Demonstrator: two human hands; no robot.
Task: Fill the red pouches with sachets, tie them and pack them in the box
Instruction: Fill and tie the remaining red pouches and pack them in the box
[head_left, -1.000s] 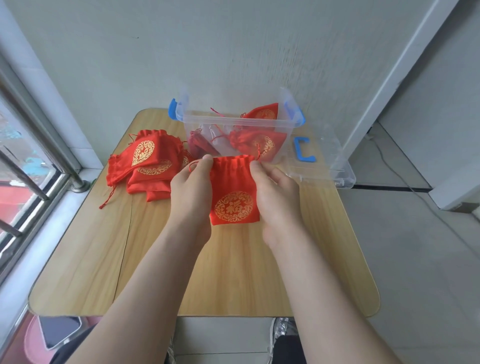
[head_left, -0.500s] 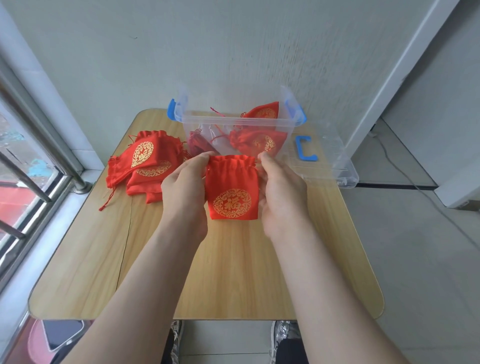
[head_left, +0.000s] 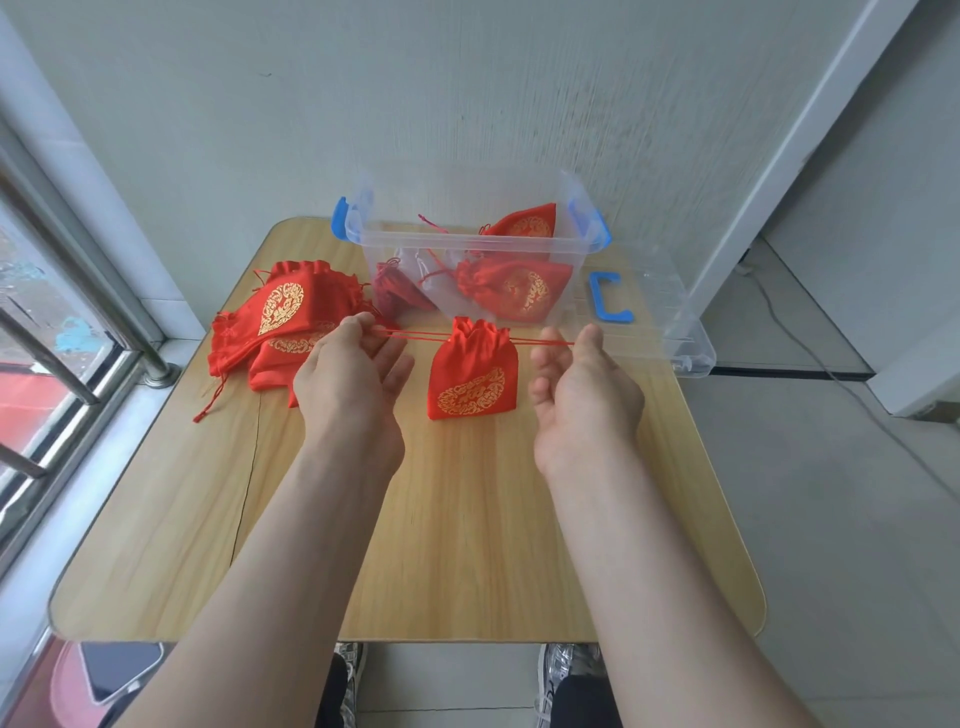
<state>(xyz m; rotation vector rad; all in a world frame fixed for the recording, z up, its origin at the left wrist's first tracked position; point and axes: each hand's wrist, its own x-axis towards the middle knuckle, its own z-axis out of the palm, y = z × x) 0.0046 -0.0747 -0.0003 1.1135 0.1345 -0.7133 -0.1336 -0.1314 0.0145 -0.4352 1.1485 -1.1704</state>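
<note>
head | since earlier: hands apart, off the mouth of the pouch (head_left: 472, 376), neck now gathered | left hand (head_left: 353, 374) and right hand (head_left: 582, 387) each pinch a drawstring (head_left: 415, 336), pulling opposite ways to cinch | pouch between them, just before box (head_left: 467, 242)

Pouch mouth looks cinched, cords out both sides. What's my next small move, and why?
Probably bring the hands together and cross the cords for a knot: left hand and right hand each pinch a taut cord, the pouch mouth is gathered, no knot shows.
</note>
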